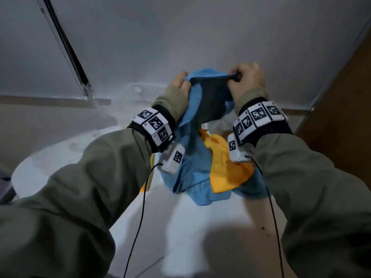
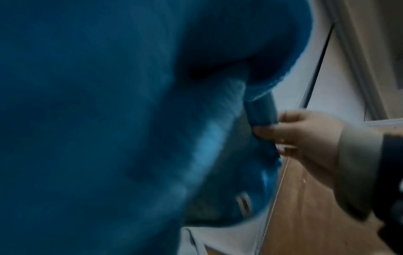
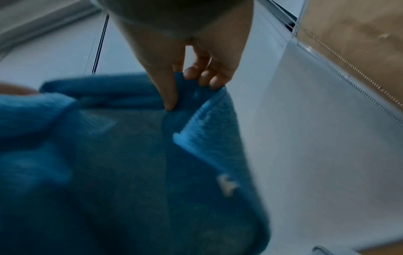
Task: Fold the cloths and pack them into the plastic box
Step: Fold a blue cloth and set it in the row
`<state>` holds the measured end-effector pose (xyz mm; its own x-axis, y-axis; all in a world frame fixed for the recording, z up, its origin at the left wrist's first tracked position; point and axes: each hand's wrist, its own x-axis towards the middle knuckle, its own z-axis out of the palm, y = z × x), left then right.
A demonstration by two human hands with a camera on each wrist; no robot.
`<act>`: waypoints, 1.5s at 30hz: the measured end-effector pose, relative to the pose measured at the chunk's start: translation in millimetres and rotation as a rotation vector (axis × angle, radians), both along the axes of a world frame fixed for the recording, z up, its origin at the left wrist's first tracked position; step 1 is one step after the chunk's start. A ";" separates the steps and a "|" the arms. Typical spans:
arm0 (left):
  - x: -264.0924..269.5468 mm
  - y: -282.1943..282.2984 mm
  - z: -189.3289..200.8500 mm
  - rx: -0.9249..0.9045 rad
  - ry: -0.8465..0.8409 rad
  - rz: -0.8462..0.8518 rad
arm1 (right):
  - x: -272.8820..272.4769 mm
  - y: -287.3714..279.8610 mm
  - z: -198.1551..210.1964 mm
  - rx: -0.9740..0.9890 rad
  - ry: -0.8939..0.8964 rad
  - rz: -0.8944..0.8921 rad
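A blue cloth (image 1: 192, 109) hangs lifted in front of me, stretched along its top edge between both hands. My left hand (image 1: 179, 83) grips the left corner, and my right hand (image 1: 246, 79) pinches the right corner between thumb and fingers (image 3: 174, 89). The same blue cloth (image 2: 98, 120) fills the left wrist view, where my right hand (image 2: 305, 138) shows at its edge. Under the raised cloth lie a yellow cloth (image 1: 226, 167) and more blue cloth (image 1: 202, 189) in a heap on the white table (image 1: 180, 227). No plastic box is visible.
A white blind (image 1: 180, 37) with a dark pull cord (image 1: 66, 45) hangs behind the table. A brown wooden panel (image 1: 345, 117) stands at the right. Thin black cables (image 1: 140, 217) trail from my wrist bands.
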<state>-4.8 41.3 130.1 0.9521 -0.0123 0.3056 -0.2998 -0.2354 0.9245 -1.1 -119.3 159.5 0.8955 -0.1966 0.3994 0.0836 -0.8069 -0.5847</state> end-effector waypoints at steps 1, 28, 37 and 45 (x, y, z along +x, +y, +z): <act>-1.9 5.0 9.5 -0.037 -0.008 -0.045 | -0.9 -4.8 1.8 -0.061 -0.038 -0.041; -13.9 62.0 35.6 0.317 0.219 -0.097 | -32.6 71.1 -2.6 0.031 0.001 0.550; -12.5 95.6 8.0 0.532 0.401 -0.211 | -20.9 61.9 2.3 0.524 0.097 0.301; 0.2 128.1 -32.1 0.721 0.433 -0.003 | -0.3 40.8 -3.1 0.708 -0.009 0.036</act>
